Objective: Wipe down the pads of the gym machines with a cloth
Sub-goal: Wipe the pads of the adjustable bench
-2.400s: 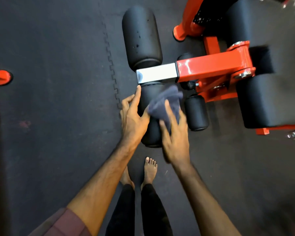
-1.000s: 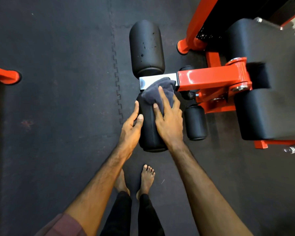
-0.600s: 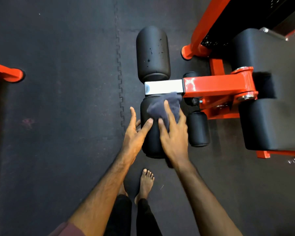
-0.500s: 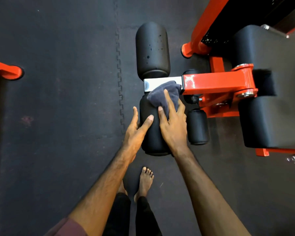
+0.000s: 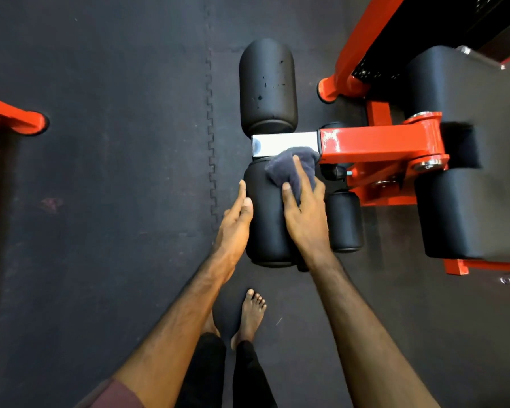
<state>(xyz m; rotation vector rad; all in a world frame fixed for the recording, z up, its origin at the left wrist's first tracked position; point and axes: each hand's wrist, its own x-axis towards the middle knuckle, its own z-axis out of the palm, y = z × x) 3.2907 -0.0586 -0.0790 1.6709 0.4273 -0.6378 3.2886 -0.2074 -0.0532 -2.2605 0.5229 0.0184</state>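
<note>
A black roller pad (image 5: pixel 267 219) lies just in front of me, fixed to a silver bar (image 5: pixel 283 143) on an orange machine arm (image 5: pixel 377 141). My right hand (image 5: pixel 305 214) presses a dark grey cloth (image 5: pixel 289 166) onto the far end of this near pad, beside the bar. My left hand (image 5: pixel 234 223) rests flat along the pad's left side, fingers straight and together. A second black roller pad (image 5: pixel 267 86) extends beyond the bar. Part of the cloth is hidden under my fingers.
A smaller black roller (image 5: pixel 345 222) sits right of the near pad. Large black pads (image 5: pixel 468 213) and the orange frame (image 5: pixel 362 39) fill the right side. Another orange frame foot (image 5: pixel 21 120) stands at left. Dark interlocking floor mats (image 5: pixel 100 201) lie all around; my bare feet (image 5: pixel 251 316) are below.
My right hand rubbed the cloth back and forth along the near pad and now holds it at the far end by the bar. My left hand stays on the pad's left side.
</note>
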